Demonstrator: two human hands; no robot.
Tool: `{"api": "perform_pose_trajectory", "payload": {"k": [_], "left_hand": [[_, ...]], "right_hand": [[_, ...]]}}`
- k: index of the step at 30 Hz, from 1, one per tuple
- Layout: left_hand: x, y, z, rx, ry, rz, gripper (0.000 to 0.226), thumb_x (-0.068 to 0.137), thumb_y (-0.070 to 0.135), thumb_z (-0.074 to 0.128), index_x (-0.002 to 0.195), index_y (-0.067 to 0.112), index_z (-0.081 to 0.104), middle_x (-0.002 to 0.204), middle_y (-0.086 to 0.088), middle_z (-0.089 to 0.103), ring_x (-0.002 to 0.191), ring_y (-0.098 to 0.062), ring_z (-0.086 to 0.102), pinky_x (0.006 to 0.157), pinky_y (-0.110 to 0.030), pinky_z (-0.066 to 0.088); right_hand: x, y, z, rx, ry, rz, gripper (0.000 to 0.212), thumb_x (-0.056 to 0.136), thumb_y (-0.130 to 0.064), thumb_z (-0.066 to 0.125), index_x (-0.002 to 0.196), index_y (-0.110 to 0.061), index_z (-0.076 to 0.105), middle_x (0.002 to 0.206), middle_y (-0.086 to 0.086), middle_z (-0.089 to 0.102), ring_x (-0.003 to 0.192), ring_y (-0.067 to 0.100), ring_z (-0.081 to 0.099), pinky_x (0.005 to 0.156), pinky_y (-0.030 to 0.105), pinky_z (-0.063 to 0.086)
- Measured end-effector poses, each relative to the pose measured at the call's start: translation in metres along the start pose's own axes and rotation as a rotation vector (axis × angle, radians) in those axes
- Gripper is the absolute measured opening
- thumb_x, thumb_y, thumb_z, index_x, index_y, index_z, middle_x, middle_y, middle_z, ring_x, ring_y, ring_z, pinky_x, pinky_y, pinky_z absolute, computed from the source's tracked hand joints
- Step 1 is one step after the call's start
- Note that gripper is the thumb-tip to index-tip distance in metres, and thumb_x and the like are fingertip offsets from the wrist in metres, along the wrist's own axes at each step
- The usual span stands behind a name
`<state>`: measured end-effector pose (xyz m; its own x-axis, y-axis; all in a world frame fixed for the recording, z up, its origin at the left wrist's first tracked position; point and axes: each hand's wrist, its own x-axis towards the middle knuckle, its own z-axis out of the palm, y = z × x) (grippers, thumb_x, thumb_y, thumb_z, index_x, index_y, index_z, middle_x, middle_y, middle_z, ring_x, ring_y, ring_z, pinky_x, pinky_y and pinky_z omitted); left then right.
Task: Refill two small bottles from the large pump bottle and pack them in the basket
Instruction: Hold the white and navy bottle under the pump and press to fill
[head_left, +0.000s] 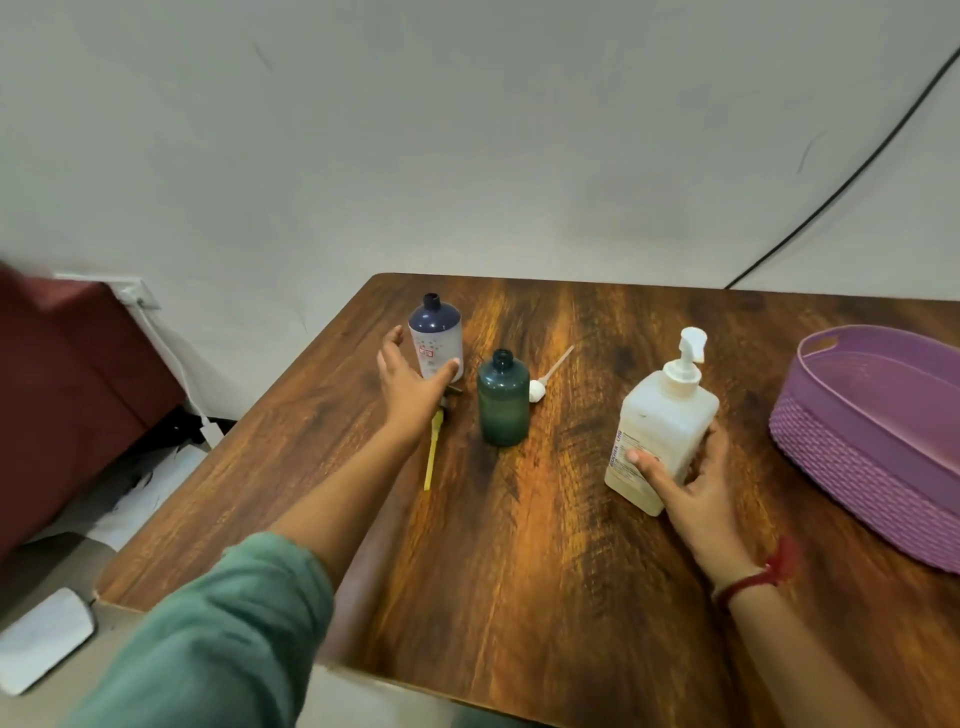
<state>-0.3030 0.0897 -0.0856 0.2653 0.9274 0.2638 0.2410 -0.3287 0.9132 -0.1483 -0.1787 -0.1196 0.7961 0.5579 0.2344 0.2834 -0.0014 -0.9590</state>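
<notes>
Left hand (410, 387) spread wide at white bottle (435, 338), holding nothing; touch unclear. Right hand (693, 480) wrapped round pump bottle (662, 415), thumb on front. Green bottle (503, 402) upright, no cap, between those two. Basket (857, 447) on table (519, 545), far right. Yellow tube (431, 457), white pump (536, 391) lying by green bottle.

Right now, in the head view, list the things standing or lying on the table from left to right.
Blue-and-white bottle → green bottle → white pump head → large pump bottle → purple basket.
</notes>
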Motion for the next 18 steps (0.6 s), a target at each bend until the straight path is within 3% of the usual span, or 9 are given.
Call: {"api": "perform_pose_trajectory", "payload": {"k": [2,6,11,14,16,18], "left_hand": [[0.012,-0.003,0.008,-0.001,-0.015,-0.056,0.098,0.073,0.032,0.08,0.148,0.02,0.018,0.153,-0.007,0.021,0.139,-0.026,0.026,0.112,-0.042,0.028],[0.032,-0.011,0.023,-0.012,-0.039,-0.189,0.117,0.067,0.037,0.083,0.152,0.02,0.005,0.158,-0.008,0.01,0.144,-0.031,0.014,0.116,-0.049,0.019],[0.053,-0.022,0.035,-0.1,0.011,-0.307,0.122,0.064,0.037,0.086,0.152,0.02,0.003,0.157,-0.008,0.019,0.144,-0.032,0.017,0.116,-0.051,0.02],[0.062,-0.031,0.037,-0.125,-0.003,-0.27,0.106,0.064,0.033,0.086,0.148,0.018,0.022,0.146,-0.006,0.039,0.135,-0.028,0.037,0.111,-0.045,0.032],[0.062,-0.033,0.037,-0.134,0.007,-0.218,0.085,0.064,0.027,0.086,0.135,0.016,0.04,0.131,-0.006,0.052,0.121,-0.026,0.05,0.102,-0.041,0.044],[0.061,-0.034,0.033,-0.145,0.046,-0.196,0.076,0.065,0.026,0.085,0.128,0.015,0.044,0.125,-0.005,0.053,0.115,-0.024,0.053,0.097,-0.039,0.047]], "right_hand": [[0.0,0.001,0.0,-0.004,-0.001,-0.005,0.07,0.057,-0.064,0.074,0.109,-0.072,0.027,0.124,-0.02,0.048,0.121,0.015,0.049,0.098,0.047,0.046],[0.0,0.002,0.0,0.005,0.003,0.004,0.072,0.051,-0.071,0.074,0.106,-0.075,0.028,0.132,-0.005,0.049,0.121,0.019,0.051,0.097,0.047,0.047],[-0.001,0.002,0.0,0.013,-0.015,-0.003,0.068,0.062,-0.056,0.077,0.111,-0.066,0.031,0.131,-0.003,0.051,0.119,0.018,0.053,0.095,0.044,0.048],[0.0,0.004,0.001,0.007,-0.019,0.006,0.07,0.065,-0.04,0.075,0.12,-0.049,0.032,0.13,-0.002,0.051,0.118,0.017,0.053,0.095,0.042,0.048],[-0.001,0.004,0.0,0.014,-0.016,0.002,0.068,0.066,-0.035,0.074,0.117,-0.051,0.033,0.13,-0.001,0.052,0.118,0.017,0.053,0.094,0.041,0.049],[-0.002,0.004,-0.001,0.012,-0.019,0.008,0.071,0.066,-0.036,0.074,0.122,-0.047,0.032,0.131,0.0,0.051,0.119,0.017,0.053,0.096,0.043,0.048]]}}
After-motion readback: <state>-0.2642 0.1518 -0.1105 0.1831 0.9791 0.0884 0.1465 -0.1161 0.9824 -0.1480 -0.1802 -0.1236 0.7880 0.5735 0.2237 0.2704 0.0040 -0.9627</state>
